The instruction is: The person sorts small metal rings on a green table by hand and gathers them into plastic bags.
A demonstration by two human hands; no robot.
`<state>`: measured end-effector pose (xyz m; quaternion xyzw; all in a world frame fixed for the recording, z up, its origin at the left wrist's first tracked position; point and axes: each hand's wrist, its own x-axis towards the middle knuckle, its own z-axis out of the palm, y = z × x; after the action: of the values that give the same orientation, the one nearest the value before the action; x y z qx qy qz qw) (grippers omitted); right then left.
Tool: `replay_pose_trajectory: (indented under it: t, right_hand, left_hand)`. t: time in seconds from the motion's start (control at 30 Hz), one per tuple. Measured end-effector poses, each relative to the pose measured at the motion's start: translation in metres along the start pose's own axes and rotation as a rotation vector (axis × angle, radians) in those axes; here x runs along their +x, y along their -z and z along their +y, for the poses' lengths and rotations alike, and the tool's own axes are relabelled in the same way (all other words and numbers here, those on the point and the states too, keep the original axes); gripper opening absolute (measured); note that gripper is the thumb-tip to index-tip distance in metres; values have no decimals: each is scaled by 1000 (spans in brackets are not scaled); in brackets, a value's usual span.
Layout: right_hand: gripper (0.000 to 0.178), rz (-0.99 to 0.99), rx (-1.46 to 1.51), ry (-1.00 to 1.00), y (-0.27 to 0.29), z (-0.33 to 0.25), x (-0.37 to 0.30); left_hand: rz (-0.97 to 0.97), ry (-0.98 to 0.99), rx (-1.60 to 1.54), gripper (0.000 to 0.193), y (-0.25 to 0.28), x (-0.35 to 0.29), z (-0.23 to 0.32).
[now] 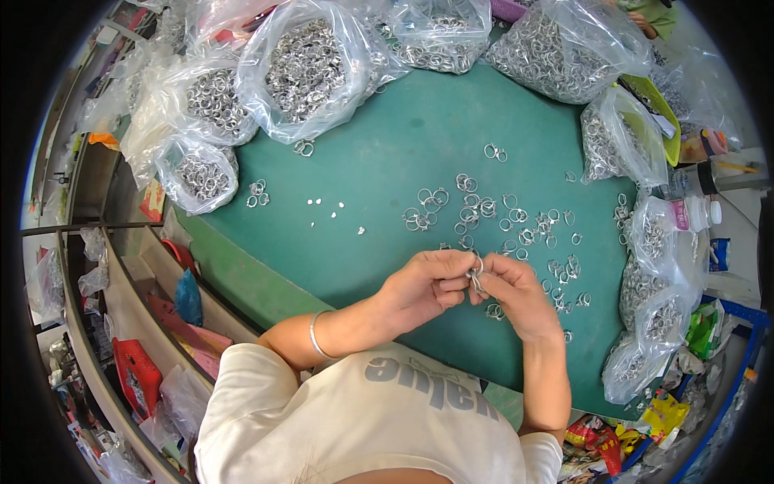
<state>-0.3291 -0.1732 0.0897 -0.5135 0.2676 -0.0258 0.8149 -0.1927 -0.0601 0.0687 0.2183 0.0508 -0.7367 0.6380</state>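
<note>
My left hand [431, 282] and my right hand [516, 294] meet over the near part of the green table. Between their fingertips are a few silver rings [476, 277], pinched from both sides. The fingers partly cover them, so how many there are I cannot tell. Loose silver rings [469, 211] lie scattered just beyond and to the right of my hands. A smaller pair of rings [496, 152] rests farther off. Left of the middle, several tiny pale pieces [334, 214] lie on the table, with a small ring cluster [258, 194] beyond them.
Clear plastic bags full of rings [306, 73] line the far edge, and more ring bags [645, 306] line the right edge. A plastic bottle [695, 214] stands at the right. Shelves with a red basket [137, 375] are at the left. Far right, another person's hand [642, 24] shows.
</note>
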Motion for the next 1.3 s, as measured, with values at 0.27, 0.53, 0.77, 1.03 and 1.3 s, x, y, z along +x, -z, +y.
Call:
replay_pose_trajectory:
  t: [0.27, 0.53, 0.77, 1.03, 1.3]
  right_hand:
    - [18, -264, 195, -233, 13, -8, -3]
    - [12, 211, -325, 159, -8, 3, -11]
    - [36, 420, -804, 573, -37, 12, -26]
    - [13, 610, -714, 706, -46, 32, -37]
    - [10, 342, -396, 466, -59, 32, -63]
  left_hand:
    - [-80, -401, 667, 15, 4, -4, -3]
    - [66, 2, 33, 16, -6, 2, 1]
    - [28, 20, 78, 17, -11, -6, 4]
    - [1, -149, 417, 15, -17, -27, -8]
    - [-187, -1174, 1826, 34, -14, -48, -6]
